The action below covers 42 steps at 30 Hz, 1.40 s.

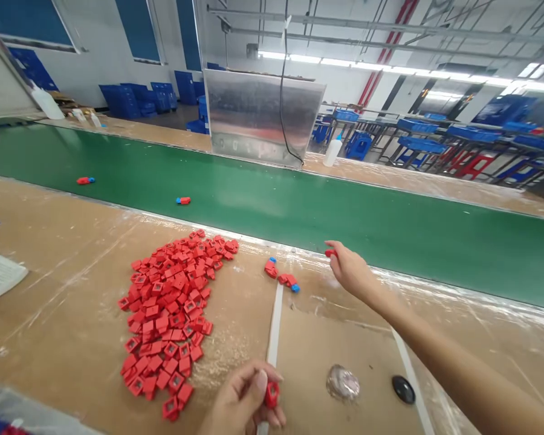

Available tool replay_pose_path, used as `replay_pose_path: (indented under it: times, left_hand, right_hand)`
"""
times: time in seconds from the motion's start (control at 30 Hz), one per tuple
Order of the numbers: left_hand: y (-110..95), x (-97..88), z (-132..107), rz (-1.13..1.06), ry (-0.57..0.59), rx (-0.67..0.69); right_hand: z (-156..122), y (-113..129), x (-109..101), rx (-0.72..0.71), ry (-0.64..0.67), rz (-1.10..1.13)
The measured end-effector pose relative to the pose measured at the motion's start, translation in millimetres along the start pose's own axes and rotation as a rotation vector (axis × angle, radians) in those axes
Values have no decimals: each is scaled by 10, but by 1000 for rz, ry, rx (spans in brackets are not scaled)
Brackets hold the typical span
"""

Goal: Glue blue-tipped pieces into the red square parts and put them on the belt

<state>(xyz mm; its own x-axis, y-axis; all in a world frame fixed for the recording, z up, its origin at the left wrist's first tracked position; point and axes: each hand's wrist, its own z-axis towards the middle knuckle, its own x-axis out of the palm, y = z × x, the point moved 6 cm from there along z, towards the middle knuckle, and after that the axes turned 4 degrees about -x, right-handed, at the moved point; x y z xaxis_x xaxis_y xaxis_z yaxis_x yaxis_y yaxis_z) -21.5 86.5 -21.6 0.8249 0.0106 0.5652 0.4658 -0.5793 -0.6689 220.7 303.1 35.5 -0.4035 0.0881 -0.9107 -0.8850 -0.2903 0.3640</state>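
Observation:
My left hand (247, 399) is at the near edge of the bench, fingers pinched on a small red plastic part (272, 394). My right hand (350, 269) reaches forward to the edge of the green conveyor belt (299, 211), its fingers closed on another small red part (330, 253). A large pile of red plastic parts (172, 311) lies to the left of both hands. Two red-and-blue assembled pieces (281, 275) rest on the bench between the pile and my right hand.
Two red-and-blue pieces (184, 200) (85, 180) lie on the belt farther left. A clear round lid (343, 383) and a black disc (403, 389) lie near my right forearm. A metal box (260, 118) and white bottle (332, 151) stand beyond the belt.

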Motion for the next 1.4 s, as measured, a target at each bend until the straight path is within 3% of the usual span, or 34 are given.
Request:
replay_pose_path:
  times: [0.13, 0.23, 0.33, 0.43, 0.63, 0.83, 0.97, 1.4]
  left_hand:
    - [18, 151, 42, 85, -40, 88]
    - [66, 259, 63, 148, -17, 141]
    - [180, 355, 71, 148, 33, 119]
    - [278, 441, 56, 131, 107, 88]
    - [374, 520, 31, 169, 151, 129]
    - [451, 381, -2, 164, 91, 197]
    - [472, 323, -33, 107, 94, 192]
    - [454, 394, -61, 102, 119, 129]
  right_hand:
    - [-929, 48, -361, 5, -2, 170]
    - [-1518, 139, -446, 37, 95, 469]
    - [-1959, 223, -448, 109, 191, 662]
    - [-2209, 253, -488, 125, 158, 678]
    - [-2259, 325, -567, 12, 40, 425]
    - [-2154, 520, -497, -133, -22, 145]
    - [-2122, 599, -437, -168, -3, 98]
    - [-2055, 761, -419, -251, 7, 40]
